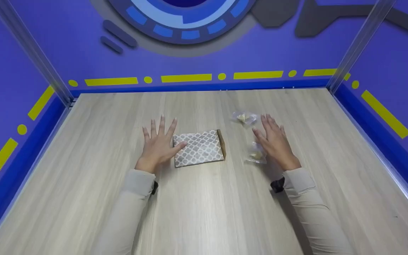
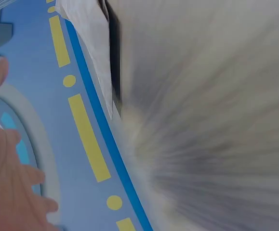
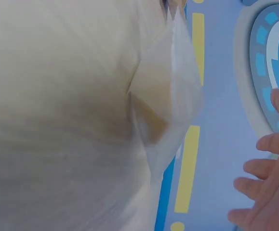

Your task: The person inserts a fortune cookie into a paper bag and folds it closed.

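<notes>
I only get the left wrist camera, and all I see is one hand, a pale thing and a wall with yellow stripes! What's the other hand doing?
Observer: The right hand has its fingers stretched out, gripping nothing that I can see.

Operator: Ooh, is anything near it?

Observer: Yes, a far clear packet and a near clear packet lie on its left side.

Operator: And what's between the hands?

Observer: A flat package with a grey-and-white pattern on top.
</notes>
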Demonstrator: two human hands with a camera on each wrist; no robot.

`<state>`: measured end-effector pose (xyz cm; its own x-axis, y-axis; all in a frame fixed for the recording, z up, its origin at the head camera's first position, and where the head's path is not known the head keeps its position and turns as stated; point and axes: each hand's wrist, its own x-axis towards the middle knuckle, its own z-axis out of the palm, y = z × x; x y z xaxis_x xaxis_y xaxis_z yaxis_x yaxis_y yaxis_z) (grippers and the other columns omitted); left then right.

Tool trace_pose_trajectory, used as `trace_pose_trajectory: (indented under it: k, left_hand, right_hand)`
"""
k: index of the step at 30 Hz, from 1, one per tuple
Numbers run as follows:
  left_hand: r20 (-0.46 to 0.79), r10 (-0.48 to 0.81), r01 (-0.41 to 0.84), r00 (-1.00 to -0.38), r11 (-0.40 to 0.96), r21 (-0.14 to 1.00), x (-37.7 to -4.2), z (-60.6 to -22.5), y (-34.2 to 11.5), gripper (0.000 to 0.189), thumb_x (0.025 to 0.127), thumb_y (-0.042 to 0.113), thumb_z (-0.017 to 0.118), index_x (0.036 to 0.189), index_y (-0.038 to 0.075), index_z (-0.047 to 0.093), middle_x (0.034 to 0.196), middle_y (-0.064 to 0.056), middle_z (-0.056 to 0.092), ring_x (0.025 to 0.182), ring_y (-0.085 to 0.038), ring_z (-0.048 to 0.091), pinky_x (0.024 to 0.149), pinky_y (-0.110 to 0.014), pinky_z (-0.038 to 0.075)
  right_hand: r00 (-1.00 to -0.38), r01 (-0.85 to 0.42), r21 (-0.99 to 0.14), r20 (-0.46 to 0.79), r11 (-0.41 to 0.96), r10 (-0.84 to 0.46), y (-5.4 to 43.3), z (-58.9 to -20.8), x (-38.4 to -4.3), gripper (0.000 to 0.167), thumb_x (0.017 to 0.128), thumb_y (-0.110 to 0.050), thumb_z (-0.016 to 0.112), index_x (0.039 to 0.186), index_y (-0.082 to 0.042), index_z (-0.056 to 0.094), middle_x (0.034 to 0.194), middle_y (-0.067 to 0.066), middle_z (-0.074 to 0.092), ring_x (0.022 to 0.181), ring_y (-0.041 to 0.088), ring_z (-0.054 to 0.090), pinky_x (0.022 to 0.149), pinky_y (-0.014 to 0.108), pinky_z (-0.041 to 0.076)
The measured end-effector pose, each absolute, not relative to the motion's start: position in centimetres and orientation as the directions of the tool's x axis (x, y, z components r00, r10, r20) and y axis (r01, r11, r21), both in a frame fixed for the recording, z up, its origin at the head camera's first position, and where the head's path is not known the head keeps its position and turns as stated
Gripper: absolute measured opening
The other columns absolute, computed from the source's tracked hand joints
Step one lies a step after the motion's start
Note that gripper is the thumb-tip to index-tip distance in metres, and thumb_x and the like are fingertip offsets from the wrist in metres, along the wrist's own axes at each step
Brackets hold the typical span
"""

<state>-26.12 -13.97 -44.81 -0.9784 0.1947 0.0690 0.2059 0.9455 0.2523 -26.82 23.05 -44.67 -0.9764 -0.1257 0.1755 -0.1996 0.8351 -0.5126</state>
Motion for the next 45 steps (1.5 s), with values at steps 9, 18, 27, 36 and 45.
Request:
trace_pose_trajectory:
  k: [9,18,27,36,45]
  left_hand:
    - [-0.065,0.302,0.267,-0.951,0.909,0.321,-27.3,-44.4,-13.1,0.085,0.09,0.065,0.045,0.155,0.026,0.008,0.161,-0.017,-0.003,0.146,-0.044,-0.007,0.113,-0.065,-0.008]
    - [-0.167,0.425,0.344,-0.89,0.864,0.369,-28.2,-45.0,-11.0,0.086,0.089,0.068,0.043,0.155,0.029,0.005,0.162,-0.015,-0.004,0.148,-0.039,-0.006,0.118,-0.057,-0.004]
    - [-0.212,0.443,0.36,-0.871,0.87,0.335,-28.7,-46.0,-9.5,0.086,0.088,0.068,0.044,0.155,0.03,0.006,0.162,-0.015,0.001,0.149,-0.037,0.0,0.12,-0.051,0.001]
    - [-0.246,0.475,0.396,-0.845,0.865,0.309,-29.0,-46.6,-8.6,0.085,0.09,0.066,0.043,0.155,0.026,0.007,0.162,-0.009,0.004,0.149,-0.032,0.004,0.119,-0.052,0.008]
    - [-0.278,0.477,0.383,-0.834,0.863,0.33,-29.2,-46.9,-8.2,0.082,0.088,0.061,0.052,0.154,0.029,0.017,0.161,-0.001,0.016,0.149,-0.029,0.011,0.118,-0.051,0.019]
  right_hand:
    - [-0.958,-0.283,-0.574,0.132,0.769,-0.254,21.3,-44.5,-27.4,0.068,0.101,-0.043,0.043,0.152,-0.004,0.021,0.159,0.018,0.016,0.148,0.034,0.011,0.119,0.055,0.002]
    - [-0.915,-0.358,-0.592,0.067,0.722,-0.399,19.4,-44.9,-28.2,0.064,0.101,-0.037,0.044,0.153,-0.008,0.02,0.16,0.015,0.013,0.147,0.035,0.014,0.119,0.054,0.008]
    - [-0.888,-0.323,-0.621,-0.062,0.714,-0.455,18.0,-45.7,-28.8,0.067,0.1,-0.044,0.045,0.154,-0.013,0.019,0.162,0.009,0.014,0.148,0.032,0.012,0.119,0.051,0.012]
    - [-0.819,-0.423,-0.599,-0.069,0.68,-0.57,16.8,-46.1,-29.3,0.065,0.099,-0.036,0.05,0.152,-0.007,0.024,0.16,0.013,0.017,0.148,0.03,0.015,0.119,0.046,0.016]
    - [-0.759,-0.516,-0.535,-0.076,0.669,-0.646,16.2,-46.7,-29.4,0.062,0.099,-0.025,0.052,0.15,-0.003,0.026,0.159,0.016,0.02,0.147,0.035,0.017,0.117,0.054,0.018]
